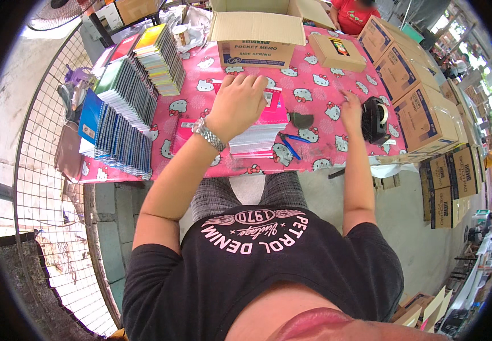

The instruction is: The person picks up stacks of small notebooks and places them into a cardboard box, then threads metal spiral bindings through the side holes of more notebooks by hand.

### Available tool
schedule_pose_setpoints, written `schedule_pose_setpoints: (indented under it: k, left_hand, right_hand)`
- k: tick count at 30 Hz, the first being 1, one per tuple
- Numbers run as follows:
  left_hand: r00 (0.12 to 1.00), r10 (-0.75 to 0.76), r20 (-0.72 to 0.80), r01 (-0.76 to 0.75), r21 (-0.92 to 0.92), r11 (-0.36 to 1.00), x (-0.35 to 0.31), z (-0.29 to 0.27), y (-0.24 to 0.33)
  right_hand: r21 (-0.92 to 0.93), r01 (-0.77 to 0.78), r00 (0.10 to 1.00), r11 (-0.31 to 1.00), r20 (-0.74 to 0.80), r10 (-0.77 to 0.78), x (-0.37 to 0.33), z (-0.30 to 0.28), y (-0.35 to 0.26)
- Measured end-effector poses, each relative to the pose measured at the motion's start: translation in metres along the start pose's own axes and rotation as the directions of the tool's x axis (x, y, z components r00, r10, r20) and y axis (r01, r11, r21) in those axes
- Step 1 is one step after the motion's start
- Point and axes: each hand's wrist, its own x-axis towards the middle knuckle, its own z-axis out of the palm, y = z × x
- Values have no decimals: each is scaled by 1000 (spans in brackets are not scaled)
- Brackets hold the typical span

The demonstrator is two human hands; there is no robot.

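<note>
A stack of pink notebooks (260, 134) stands near the table's front edge, with pages showing white along its side. My left hand (239, 103), wearing a metal watch, is bent over the top of this stack; its fingers curl round the upper notebooks and their tips are partly hidden. Beside the stack lie a dark flat piece (302, 120) and blue-handled pliers or cutters (292, 145). My right hand (350, 112) rests low over the tablecloth, fingers apart and holding nothing visible. Just right of it sits a black tape dispenser (375, 120).
Tall stacks of blue (115, 142), green (126, 94) and yellow notebooks (160, 59) line the table's left side. An open carton (257, 54) and a flat cardboard box (337, 52) stand at the back. Closed cartons (425, 119) crowd the right. A person in red (355, 17) is across the table.
</note>
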Motion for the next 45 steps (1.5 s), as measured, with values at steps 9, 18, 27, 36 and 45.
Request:
schedule_pose_setpoints:
  k: [9,18,27,36,45]
  left_hand:
    - [999,-23,-42,20,-60,998,-1,-1,2]
    - [998,-32,-49,28,-80,996,-2,0,4]
    - [997,-25,-78,21,-59,998,0,1,12]
    - [999,1,53,5,-108,994,-1,-8,19]
    - [999,-40,-15,38,-112,993,-9,2,8]
  right_hand:
    - [513,47,961,857,210,-179,3,-9,-203]
    - [551,145,957,822,133,-258,2,-16,-219]
    - [505,-33,914,863,365,-179,5,-26,-226]
    - [438,50,841,897,467,-275,19,-48,-240]
    - [-510,106,949,853,309,67,-66,128,-35]
